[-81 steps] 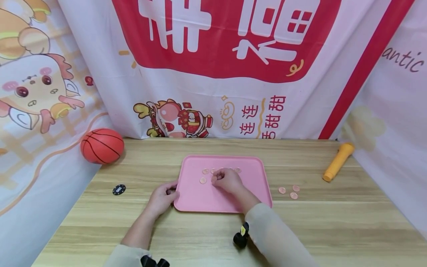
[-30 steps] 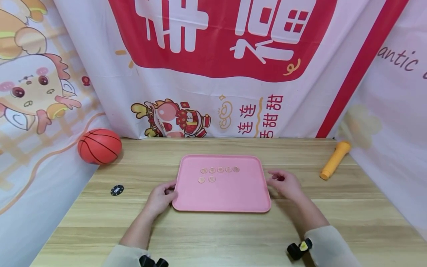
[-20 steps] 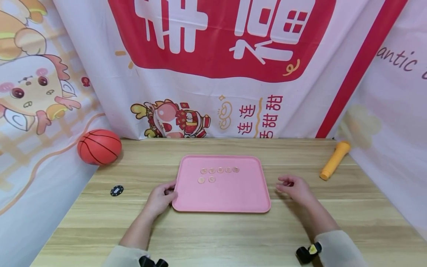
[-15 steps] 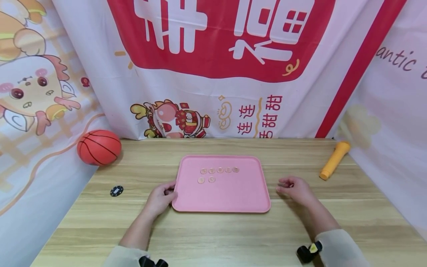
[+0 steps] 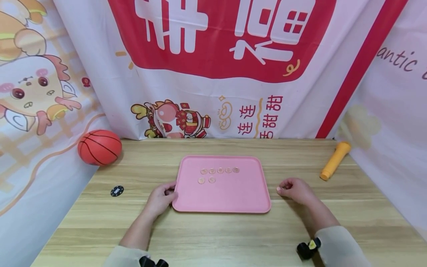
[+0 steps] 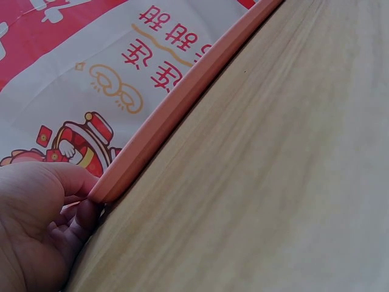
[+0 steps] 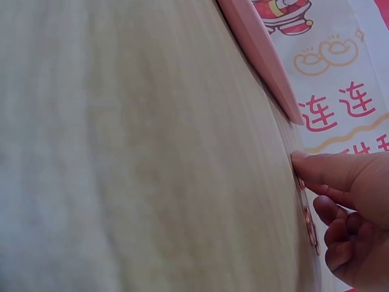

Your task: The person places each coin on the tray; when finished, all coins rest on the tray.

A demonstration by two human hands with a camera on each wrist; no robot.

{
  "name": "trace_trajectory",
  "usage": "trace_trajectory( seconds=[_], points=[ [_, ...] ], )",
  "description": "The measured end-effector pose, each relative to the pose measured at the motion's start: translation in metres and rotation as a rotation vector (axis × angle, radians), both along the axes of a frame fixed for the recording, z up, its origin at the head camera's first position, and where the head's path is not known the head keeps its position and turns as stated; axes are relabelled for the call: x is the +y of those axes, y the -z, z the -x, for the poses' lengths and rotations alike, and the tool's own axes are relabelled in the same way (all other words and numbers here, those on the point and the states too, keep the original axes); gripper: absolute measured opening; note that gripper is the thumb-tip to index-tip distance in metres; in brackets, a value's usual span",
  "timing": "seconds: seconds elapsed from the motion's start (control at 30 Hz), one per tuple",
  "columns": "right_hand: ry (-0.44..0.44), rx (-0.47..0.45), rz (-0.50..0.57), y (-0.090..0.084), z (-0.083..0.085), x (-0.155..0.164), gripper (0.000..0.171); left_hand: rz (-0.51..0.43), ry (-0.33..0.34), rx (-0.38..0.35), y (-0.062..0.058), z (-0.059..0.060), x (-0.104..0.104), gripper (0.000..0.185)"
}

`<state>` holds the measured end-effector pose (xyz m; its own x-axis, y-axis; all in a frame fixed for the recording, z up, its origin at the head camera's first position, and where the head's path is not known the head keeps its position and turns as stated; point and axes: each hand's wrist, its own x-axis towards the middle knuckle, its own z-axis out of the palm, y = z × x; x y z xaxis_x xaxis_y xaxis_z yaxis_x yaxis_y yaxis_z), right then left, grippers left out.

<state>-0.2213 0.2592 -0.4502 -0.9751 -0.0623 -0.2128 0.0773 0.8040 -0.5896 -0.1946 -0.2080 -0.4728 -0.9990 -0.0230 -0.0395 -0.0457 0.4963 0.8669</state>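
A pink tray (image 5: 233,194) lies on the wooden table. On it, several copper coins (image 5: 220,170) form an upper row, with two more coins (image 5: 211,180) below. My left hand (image 5: 159,199) grips the tray's left edge; the left wrist view shows the thumb and fingers of the left hand (image 6: 45,222) at the tray's rim (image 6: 152,131). To the right of the tray, my right hand (image 5: 297,191) pinches a coin (image 5: 278,189) between thumb and forefinger, low over the table. In the right wrist view, other coins (image 7: 311,230) lie beneath the curled fingers of the right hand (image 7: 358,207).
A red toy basketball (image 5: 100,147) sits at the table's back left, and a black chip (image 5: 117,191) lies in front of it. An orange cylindrical object (image 5: 335,161) lies at the back right. Printed cloth (image 5: 213,85) hangs behind the table.
My right hand has left the tray, where a coin now completes the pair in the lower row, and moved right to the loose coins. Its fingers have closed on one. The left hand stays put.
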Motion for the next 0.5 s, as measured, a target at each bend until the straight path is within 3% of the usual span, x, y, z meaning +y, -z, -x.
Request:
trace_trajectory(
  seconds=[0.5],
  points=[
    [-0.023, 0.049, 0.119, -0.0029, -0.002, -0.0053, 0.023, -0.002, -0.006, -0.014, -0.0005, -0.0001, 0.0001, 0.046]
  ],
)
